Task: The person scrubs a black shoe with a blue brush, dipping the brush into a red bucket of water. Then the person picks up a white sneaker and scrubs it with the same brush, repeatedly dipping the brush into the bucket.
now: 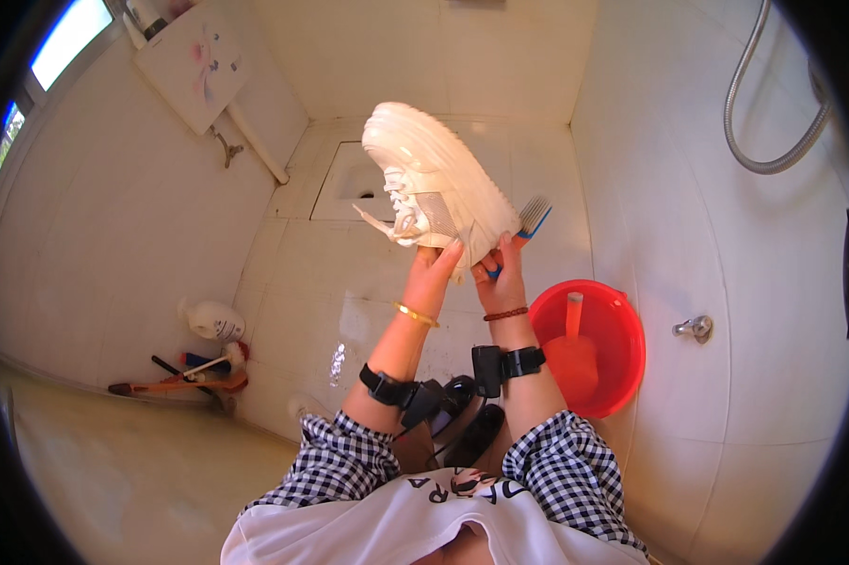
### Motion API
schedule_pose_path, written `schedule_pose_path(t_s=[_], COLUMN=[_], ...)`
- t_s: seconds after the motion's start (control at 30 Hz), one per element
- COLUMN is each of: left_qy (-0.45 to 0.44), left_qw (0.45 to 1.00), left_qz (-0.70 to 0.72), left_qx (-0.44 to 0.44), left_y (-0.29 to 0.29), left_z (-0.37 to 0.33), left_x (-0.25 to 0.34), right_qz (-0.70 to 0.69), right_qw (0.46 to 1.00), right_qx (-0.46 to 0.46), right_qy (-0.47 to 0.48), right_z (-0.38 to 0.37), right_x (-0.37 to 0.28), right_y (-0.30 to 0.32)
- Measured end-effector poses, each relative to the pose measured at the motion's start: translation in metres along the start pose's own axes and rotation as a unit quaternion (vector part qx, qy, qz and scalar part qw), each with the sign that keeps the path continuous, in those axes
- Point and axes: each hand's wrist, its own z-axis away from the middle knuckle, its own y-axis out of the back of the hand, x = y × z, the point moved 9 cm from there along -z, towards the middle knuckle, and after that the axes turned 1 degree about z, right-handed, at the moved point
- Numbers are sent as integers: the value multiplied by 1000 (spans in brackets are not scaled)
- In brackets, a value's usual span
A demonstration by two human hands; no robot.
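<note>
A white lace-up sneaker [457,169] is held up in front of me, toe up and away, its thick ridged sole facing right and its laces hanging loose on the left. My left hand [432,267] grips it at the ankle opening, with the thumb against the heel side and the other fingers mostly hidden. Beside it, my right hand [505,273] closes round a blue scrubbing brush [534,218], whose pale bristles stick out to the right of the heel. The right hand's fingertips also seem to touch the heel.
At right stands a red bucket [633,325] with a red dipper [571,363] inside. A wall tap [695,328] and shower hose [768,169] are farther right. A squat toilet [335,188] lies ahead. A white bottle [212,320] and several brushes [194,379] lie left.
</note>
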Motion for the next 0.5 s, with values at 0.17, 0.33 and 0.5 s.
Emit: schedule_pose_path(t_s=[0.17, 0.33, 0.5], left_qy=[57, 69, -79], left_qw=[968, 981, 981], left_qz=[196, 62, -86], left_qx=[145, 171, 154], left_y=[24, 44, 38], left_z=[2, 7, 1], left_x=[-26, -32, 0], right_qz=[245, 835, 906], right_qw=[963, 513, 318], right_qx=[114, 191, 174], right_qy=[-17, -51, -216], right_z=[29, 76, 97], right_x=[-73, -217, -215], right_y=[82, 203, 279])
